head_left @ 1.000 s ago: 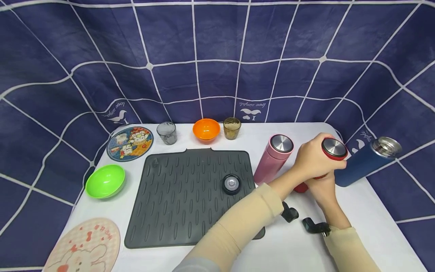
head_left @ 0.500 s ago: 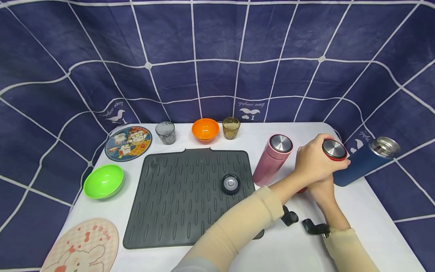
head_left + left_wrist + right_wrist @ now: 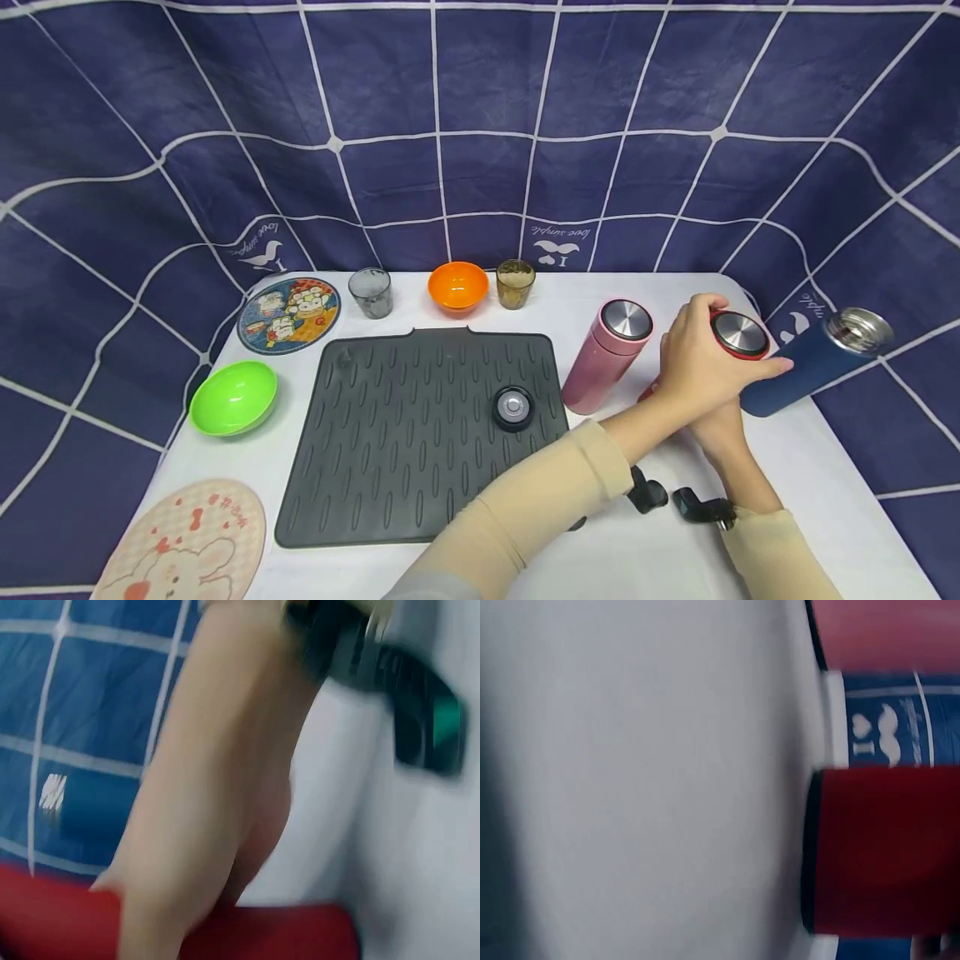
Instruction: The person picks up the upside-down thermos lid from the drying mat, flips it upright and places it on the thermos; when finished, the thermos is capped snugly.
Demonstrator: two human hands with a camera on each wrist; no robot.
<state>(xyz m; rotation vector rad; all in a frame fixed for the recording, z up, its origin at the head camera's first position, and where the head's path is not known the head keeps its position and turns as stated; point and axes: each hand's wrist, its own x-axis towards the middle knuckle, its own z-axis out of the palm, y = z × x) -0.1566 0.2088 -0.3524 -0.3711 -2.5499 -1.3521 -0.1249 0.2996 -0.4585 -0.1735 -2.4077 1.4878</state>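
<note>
The left hand (image 3: 693, 354) grips the red flask (image 3: 889, 851) near its top; the right hand (image 3: 720, 425) holds it lower, likely for steadiness. The pink flask (image 3: 606, 360) stands beside it.

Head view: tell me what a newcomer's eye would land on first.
Probably the silver-topped red bottle at the right, with the left hand gripping it near the top and the right hand holding it lower down. Next, likely the two brightest spots: the green bowl at the left and the orange bowl at the back, near the middle. The large dark ridged mat left of the bottles would follow.
</note>
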